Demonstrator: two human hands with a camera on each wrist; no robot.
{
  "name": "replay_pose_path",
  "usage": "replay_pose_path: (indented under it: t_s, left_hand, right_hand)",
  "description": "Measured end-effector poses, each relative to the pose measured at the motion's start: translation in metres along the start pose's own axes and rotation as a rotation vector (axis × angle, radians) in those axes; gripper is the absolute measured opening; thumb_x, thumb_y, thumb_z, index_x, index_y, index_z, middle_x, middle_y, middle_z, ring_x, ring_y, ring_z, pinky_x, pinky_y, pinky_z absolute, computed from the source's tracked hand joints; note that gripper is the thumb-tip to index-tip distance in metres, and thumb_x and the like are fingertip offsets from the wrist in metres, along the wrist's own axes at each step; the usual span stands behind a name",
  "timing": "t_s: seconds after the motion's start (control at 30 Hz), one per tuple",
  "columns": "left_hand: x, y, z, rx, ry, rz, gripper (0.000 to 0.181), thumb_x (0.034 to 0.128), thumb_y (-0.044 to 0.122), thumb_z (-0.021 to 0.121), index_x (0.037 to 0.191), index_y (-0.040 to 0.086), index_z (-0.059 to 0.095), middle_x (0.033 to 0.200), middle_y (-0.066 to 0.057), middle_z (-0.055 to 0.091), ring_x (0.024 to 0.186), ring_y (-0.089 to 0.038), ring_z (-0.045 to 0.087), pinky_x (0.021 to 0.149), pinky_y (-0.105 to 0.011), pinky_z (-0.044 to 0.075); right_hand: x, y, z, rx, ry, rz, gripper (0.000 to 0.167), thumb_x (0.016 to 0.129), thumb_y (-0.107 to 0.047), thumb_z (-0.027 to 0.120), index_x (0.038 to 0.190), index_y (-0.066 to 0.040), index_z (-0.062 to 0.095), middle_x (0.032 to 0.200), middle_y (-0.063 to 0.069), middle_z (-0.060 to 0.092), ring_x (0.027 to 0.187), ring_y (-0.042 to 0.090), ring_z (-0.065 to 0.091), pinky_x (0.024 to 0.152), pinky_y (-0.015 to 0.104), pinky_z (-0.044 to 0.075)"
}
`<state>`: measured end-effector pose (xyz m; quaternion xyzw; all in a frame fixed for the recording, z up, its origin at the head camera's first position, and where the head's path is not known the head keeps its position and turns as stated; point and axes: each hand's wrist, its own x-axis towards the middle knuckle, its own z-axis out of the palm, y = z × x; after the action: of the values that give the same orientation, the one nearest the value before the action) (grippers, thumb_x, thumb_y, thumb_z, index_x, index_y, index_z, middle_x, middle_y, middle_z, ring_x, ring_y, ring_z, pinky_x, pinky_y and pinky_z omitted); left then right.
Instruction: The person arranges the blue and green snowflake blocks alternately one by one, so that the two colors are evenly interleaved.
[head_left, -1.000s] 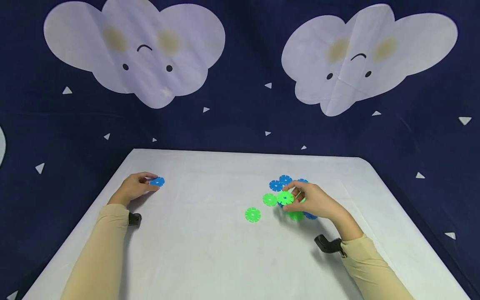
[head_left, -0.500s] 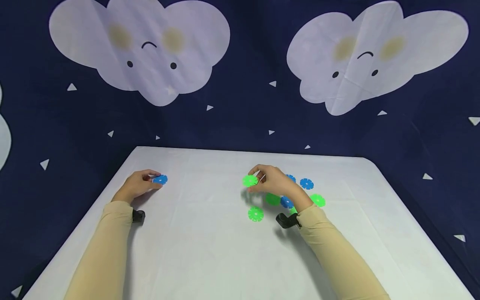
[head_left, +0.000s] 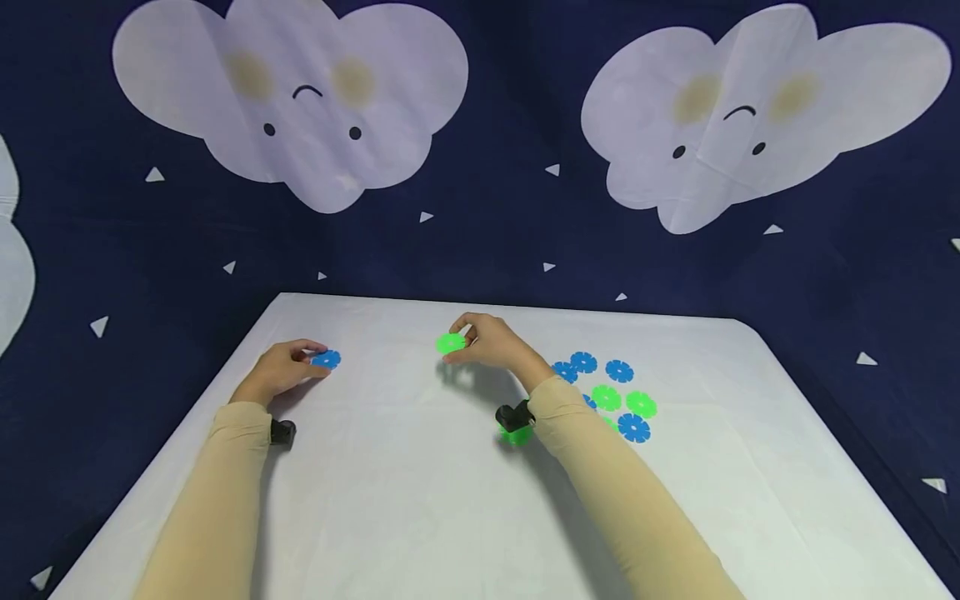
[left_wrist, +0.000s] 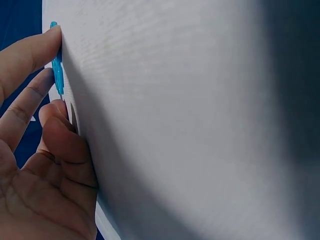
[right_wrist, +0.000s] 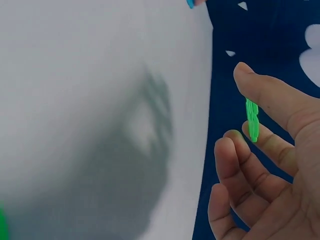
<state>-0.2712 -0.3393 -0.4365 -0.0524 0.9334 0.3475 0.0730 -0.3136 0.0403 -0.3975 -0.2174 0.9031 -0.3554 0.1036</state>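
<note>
At the table's left side, my left hand (head_left: 281, 371) pinches a blue notched plastic snowflake disc (head_left: 327, 359) between thumb and fingers. Seen edge-on in the left wrist view, that disc (left_wrist: 57, 70) is thin and close to the tabletop. My right hand (head_left: 495, 342) holds a green snowflake disc (head_left: 450, 343) by its edges above the back middle of the table, its shadow below. In the right wrist view the green disc (right_wrist: 252, 120) shows edge-on between thumb and fingers. The two discs are apart.
Several loose blue discs (head_left: 619, 371) and green discs (head_left: 641, 405) lie on the right of the white table (head_left: 390, 500), partly behind the right forearm. One green disc (head_left: 516, 437) lies under the right wrist camera (head_left: 514, 416). A dark cloud-print cloth (head_left: 480, 250) hangs behind.
My right hand has carried the green disc leftward from the pile toward the left hand. The left hand stays in place with the blue disc; the view has shifted slightly.
</note>
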Motion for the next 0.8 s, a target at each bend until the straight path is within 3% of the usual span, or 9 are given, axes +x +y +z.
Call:
replay_pose_path:
  t_s: [0.17, 0.5, 0.63, 0.8]
  left_hand:
    - [0.001, 0.004, 0.001, -0.009, 0.007, 0.003, 0.06, 0.0973, 0.03, 0.077, 0.15, 0.006, 0.059, 0.13, -0.024, 0.054, 0.115, -0.038, 0.049, 0.093, -0.045, 0.047]
    - [-0.002, 0.0, 0.001, -0.009, 0.001, 0.015, 0.058, 0.0979, 0.028, 0.077, 0.148, 0.006, 0.059, 0.124, -0.021, 0.054, 0.112, -0.036, 0.049, 0.09, -0.043, 0.046]
    - [-0.002, -0.001, 0.002, -0.016, -0.001, 0.014, 0.057, 0.0974, 0.028, 0.078, 0.148, 0.007, 0.06, 0.122, -0.02, 0.053, 0.111, -0.035, 0.049, 0.088, -0.04, 0.045]
    - [0.0, -0.001, 0.002, 0.008, 0.012, 0.033, 0.057, 0.0959, 0.03, 0.08, 0.146, 0.007, 0.063, 0.121, -0.021, 0.056, 0.11, -0.035, 0.051, 0.088, -0.04, 0.045]
  right_hand:
    - [0.019, -0.011, 0.02, 0.001, 0.018, 0.03, 0.052, 0.087, -0.033, 0.091, 0.129, -0.013, 0.069, 0.097, 0.004, 0.07, 0.083, 0.016, 0.059, 0.071, 0.025, 0.049]
    - [0.04, -0.038, 0.075, 0.064, -0.007, 0.045, 0.052, 0.087, -0.033, 0.091, 0.129, -0.012, 0.069, 0.097, 0.003, 0.069, 0.081, 0.013, 0.056, 0.071, 0.024, 0.046]
    - [0.047, -0.044, 0.089, 0.076, 0.034, 0.084, 0.049, 0.086, -0.032, 0.093, 0.125, -0.013, 0.069, 0.107, 0.004, 0.074, 0.087, 0.015, 0.06, 0.078, 0.027, 0.05]
    - [0.052, -0.05, 0.102, -0.009, 0.086, 0.141, 0.048, 0.085, -0.038, 0.092, 0.123, -0.017, 0.07, 0.121, 0.002, 0.076, 0.106, 0.019, 0.067, 0.095, 0.036, 0.055]
